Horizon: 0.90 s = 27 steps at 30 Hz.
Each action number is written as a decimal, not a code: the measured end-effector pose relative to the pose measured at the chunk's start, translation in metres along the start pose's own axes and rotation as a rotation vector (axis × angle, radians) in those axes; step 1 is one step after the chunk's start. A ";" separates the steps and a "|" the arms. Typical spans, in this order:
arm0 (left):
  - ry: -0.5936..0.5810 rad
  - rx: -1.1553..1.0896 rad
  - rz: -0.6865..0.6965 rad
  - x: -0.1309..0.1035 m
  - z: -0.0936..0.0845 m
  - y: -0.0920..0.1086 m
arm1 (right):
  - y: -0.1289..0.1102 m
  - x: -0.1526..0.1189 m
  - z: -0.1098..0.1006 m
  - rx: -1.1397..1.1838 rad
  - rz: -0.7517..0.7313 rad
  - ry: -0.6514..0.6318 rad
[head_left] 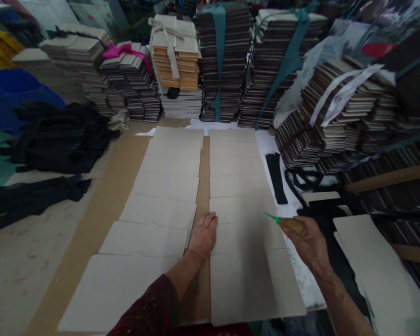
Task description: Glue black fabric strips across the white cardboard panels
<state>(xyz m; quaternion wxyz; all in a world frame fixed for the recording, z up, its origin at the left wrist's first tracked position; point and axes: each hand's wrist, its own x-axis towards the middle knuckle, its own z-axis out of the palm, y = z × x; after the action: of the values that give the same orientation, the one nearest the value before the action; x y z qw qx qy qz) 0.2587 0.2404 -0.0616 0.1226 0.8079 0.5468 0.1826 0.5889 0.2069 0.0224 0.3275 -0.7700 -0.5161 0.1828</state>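
Observation:
My right hand (311,240) is wrapped round an awl (292,226) with a rounded wooden handle and a narrow green tip. The tip points left, over the outer part of the right-hand column of grey boards (240,205). My left hand (203,233) rests palm down at the inner edge of that column, fingers stretched forward and nothing visibly gripped. Beside it on the left lies a second column of overlapping grey boards (143,238). A strip of brown board (203,172) shows between the two columns.
Tied stacks of boards (224,60) line the far side. More bundled boards (346,107) stand at the right, above loose boards (378,261). A black fabric pile (63,135) lies at the left. One black strip (276,179) lies right of the columns.

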 end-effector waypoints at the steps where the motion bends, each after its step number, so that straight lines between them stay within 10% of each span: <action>1: 0.007 -0.003 0.007 0.000 -0.001 0.000 | 0.001 0.000 0.001 -0.007 -0.009 -0.018; 15: 0.086 0.044 0.000 0.082 0.008 -0.021 | -0.012 0.013 0.005 -0.299 -0.218 -0.150; 27: 0.089 0.042 -0.002 0.077 0.009 -0.023 | -0.024 0.021 -0.010 -0.365 -0.240 -0.214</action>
<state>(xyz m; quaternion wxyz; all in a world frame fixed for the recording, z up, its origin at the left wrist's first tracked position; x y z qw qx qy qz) 0.2692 0.3205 -0.0662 0.0814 0.8007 0.5563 0.2068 0.5870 0.2288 0.0470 0.1460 -0.7258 -0.6602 0.1267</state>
